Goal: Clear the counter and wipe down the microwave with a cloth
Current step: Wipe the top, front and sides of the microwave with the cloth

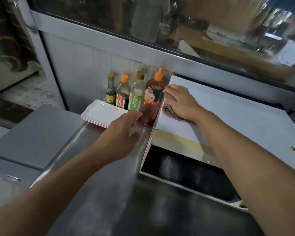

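Meanwhile, the right hand is pressing a folded grey cloth flat onto the white microwave top; the left hand, fingers relaxed, is reaching toward the red-sauce bottle.

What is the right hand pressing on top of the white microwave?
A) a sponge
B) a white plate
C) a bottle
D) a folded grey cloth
D: the right hand lies flat on a folded grey cloth on the top of the microwave.

Brushed, shiny metal bench; smooth matt white microwave top; soft grey cloth; glossy white plastic trays.
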Available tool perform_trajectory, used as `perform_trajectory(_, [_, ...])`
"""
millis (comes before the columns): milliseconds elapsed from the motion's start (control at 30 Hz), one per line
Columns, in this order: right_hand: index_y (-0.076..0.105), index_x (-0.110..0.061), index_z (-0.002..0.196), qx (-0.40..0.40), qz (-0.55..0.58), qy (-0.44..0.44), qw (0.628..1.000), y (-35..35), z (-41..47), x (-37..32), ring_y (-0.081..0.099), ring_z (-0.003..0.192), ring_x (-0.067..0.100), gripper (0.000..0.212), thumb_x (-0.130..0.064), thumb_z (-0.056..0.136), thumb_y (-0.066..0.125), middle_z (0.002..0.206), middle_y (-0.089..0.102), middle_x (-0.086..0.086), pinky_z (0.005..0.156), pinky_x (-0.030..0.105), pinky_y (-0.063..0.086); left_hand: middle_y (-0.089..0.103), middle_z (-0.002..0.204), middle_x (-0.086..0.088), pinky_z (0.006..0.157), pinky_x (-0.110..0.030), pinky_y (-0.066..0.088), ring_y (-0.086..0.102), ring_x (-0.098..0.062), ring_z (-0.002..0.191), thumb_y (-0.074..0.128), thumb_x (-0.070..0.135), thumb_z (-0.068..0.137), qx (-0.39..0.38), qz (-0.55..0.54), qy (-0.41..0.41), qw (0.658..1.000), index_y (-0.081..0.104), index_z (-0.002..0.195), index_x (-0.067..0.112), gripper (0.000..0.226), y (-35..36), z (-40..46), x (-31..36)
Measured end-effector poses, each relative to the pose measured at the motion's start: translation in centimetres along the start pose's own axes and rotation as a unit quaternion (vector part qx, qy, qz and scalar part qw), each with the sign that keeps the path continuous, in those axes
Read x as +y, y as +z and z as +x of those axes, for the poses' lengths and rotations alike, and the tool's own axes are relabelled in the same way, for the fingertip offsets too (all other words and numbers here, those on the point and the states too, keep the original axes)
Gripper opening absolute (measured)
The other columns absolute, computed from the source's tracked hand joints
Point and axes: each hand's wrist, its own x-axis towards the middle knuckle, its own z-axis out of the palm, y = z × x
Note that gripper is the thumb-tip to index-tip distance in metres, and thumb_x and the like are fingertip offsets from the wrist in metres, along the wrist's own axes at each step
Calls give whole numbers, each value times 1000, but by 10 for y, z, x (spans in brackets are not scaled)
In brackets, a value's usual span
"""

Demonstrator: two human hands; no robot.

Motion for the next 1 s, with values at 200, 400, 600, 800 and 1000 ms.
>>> perform_trajectory(200, [62,-17,88,17,24,-130,991,-5,-57,-46,45,104,21,21,-31,90,46,103,58,-4,87,39,34,51,133,1,89,-20,35,50,-13,113,60,14,88,4,13,8,1000,43,134,21,50,-8,-3,0])
perform_trajectory(400, [62,-21,111,30,-76,-145,986,3,-114,-79,40,126,18,29,-34,85,58,125,53,-5,108,38,28,54,128,-1,84,-20,37,50,-16,116,63,8,86,3,34,51,998,45,131,17,49,-12,-2,9])
perform_trajectory(600, [37,-26,144,75,-126,-71,987,2,-173,-38,31,140,17,62,-28,87,62,152,33,-4,113,45,19,53,130,-2,79,-21,40,50,-16,113,63,11,86,-19,30,51,998,43,134,19,53,-5,0,20])
perform_trajectory(800, [59,11,115,241,-53,-81,966,2,-210,-10,58,118,13,35,-12,89,63,127,60,-6,105,23,33,57,126,-4,76,-6,32,46,-8,101,58,11,88,-24,22,90,995,49,127,14,40,3,-4,27])
perform_trajectory(1000, [40,-1,137,157,-157,40,974,21,-170,-74,42,128,35,64,-41,88,35,137,46,17,116,46,23,60,121,-10,77,8,27,52,-16,105,58,6,87,-16,37,123,992,51,125,5,39,7,-17,36])
